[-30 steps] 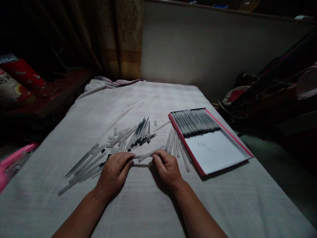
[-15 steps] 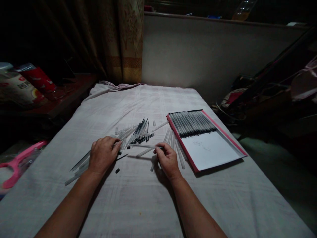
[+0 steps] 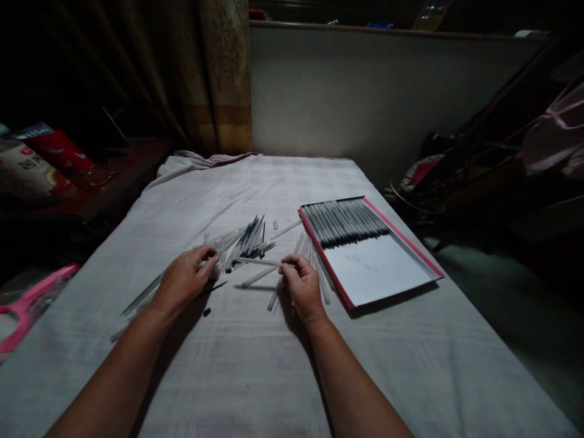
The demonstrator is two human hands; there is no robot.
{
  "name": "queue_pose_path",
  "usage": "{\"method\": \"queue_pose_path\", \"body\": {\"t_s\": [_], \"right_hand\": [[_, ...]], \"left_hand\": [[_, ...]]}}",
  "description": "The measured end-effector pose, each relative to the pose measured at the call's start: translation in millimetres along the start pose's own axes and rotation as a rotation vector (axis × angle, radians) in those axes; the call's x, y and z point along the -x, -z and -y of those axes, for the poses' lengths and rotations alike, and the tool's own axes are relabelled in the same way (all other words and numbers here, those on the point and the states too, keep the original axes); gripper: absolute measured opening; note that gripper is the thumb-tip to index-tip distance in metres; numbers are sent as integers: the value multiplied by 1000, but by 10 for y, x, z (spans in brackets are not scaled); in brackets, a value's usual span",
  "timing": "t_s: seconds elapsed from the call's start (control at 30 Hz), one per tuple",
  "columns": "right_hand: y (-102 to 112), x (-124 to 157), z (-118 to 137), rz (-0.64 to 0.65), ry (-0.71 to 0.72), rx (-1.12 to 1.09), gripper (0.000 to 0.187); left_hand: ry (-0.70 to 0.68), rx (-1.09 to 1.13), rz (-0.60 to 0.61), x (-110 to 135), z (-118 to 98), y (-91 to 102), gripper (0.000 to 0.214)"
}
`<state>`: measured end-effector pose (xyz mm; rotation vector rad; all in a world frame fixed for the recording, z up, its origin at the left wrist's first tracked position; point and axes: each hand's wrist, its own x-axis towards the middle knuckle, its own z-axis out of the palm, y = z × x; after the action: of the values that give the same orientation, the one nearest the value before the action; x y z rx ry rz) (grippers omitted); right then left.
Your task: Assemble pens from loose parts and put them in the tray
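Note:
My right hand pinches a clear pen barrel that points left, just above the cloth. My left hand rests with curled fingers on a loose heap of clear barrels, its fingertips near the pile of dark refills; what it grips is hidden. A small black cap lies beside the left wrist. More clear barrels lie by the right hand. A red tray holds a row of assembled pens above a white sheet.
A white cloth covers the table. A dark side shelf with red packets stands at the left, with a pink object below it. Curtain and wall are behind; dark clutter fills the right side.
My hands parted: the left moved left and away onto the barrel heap, the right lifted a barrel. A black cap now lies on the cloth. The view shifted slightly.

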<state>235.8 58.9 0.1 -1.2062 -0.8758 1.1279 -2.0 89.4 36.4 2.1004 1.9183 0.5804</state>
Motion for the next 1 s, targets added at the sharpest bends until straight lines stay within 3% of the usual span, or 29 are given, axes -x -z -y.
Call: {"method": "queue_pose_path", "body": {"t_s": [0.07, 0.13, 0.27, 0.4, 0.73, 1.0], "right_hand": [[7, -3, 20, 2, -57, -66, 23], [16, 0, 35, 4, -119, -125, 25], [36, 12, 45, 8, -182, -188, 25], [50, 16, 58, 1, -223, -217, 24], [25, 51, 70, 55, -197, -184, 20], [12, 73, 40, 121, -123, -60, 18]], "left_hand": [[24, 277, -27, 120, -71, -8, 31], [41, 592, 27, 243, -154, -48, 36], [153, 910, 55, 403, -295, -156, 47], [260, 1077, 62, 448, -343, -221, 55], [583, 1500, -39, 445, -352, -290, 41], [577, 1519, -30, 465, -373, -266, 43]]}}
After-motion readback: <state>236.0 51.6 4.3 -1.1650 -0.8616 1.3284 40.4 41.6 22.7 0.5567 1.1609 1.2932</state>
